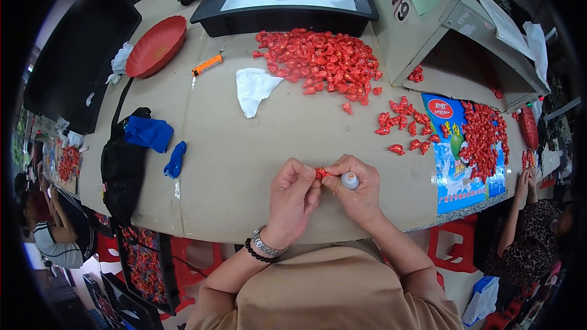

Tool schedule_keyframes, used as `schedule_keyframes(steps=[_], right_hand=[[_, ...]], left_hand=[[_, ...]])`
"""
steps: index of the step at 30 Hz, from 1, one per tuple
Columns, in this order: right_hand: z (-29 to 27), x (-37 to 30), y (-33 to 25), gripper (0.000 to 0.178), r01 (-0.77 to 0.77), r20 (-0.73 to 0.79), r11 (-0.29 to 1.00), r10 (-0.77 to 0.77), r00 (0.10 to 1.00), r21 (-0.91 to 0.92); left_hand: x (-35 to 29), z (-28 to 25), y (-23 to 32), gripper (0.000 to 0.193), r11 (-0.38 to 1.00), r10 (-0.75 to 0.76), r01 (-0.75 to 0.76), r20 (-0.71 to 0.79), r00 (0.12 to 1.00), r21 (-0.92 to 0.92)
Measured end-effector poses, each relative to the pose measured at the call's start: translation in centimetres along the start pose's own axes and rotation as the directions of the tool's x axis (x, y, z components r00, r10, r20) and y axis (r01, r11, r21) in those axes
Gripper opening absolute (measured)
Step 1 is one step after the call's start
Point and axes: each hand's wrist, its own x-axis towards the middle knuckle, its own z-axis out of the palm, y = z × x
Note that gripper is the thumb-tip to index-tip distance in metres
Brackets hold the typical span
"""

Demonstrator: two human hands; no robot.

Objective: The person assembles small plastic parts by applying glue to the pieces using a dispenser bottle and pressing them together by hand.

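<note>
Close to the table's near edge, my two hands meet over a small red plastic piece (321, 173). My left hand (290, 198) pinches it between thumb and fingertips. From the other side, the thumb and finger of my right hand (361, 194) also reach the piece. A small white bottle with an orange tip (350, 179) is tucked in my right hand, its end facing up. The fingers hide most of the piece. Beyond my hands lies a big heap of similar red pieces (330, 61), with loose ones (403, 116) scattered to its right.
A black tray (208, 18) lined with white paper stands at the back. At right are a grey metal box (391, 43) and a blue printed sheet (446, 171) bearing more red pieces. Left lie a red bowl (158, 46), orange tube (208, 65), white tissue (255, 90) and black bag (122, 171).
</note>
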Motion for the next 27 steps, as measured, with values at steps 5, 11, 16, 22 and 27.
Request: schedule_keyframes(steps=[5, 11, 16, 22, 27], right_hand=[[-0.2, -0.1, 0.0, 0.008, -0.039, -0.058, 0.999, 0.039, 0.998, -0.005], [-0.6, 0.0, 0.7, 0.012, 0.135, -0.034, 0.987, -0.139, 0.990, -0.089], [-0.8, -0.2, 0.3, 0.012, 0.146, 0.008, 0.987, -0.146, 0.989, -0.062], [-0.9, -0.3, 0.5, 0.011, 0.143, 0.029, 0.989, -0.142, 0.989, -0.023], [-1.1, -0.6, 0.3, 0.013, 0.145, 0.028, 0.989, -0.145, 0.989, -0.016]], left_hand=[[-0.2, 0.4, 0.5, 0.015, 0.999, -0.040, 0.040, 0.008, 0.999, -0.022], [0.0, 0.0, 0.2, 0.012, 0.998, -0.011, 0.006, 0.069, 0.998, 0.067], [-0.1, -0.2, -0.1, 0.015, 0.994, 0.029, -0.039, 0.101, 0.994, 0.098], [-0.2, -0.3, -0.3, 0.016, 0.995, 0.035, -0.045, 0.107, 0.994, 0.089], [-0.2, 0.0, -0.3, 0.011, 0.996, 0.046, -0.054, 0.107, 0.993, 0.078]])
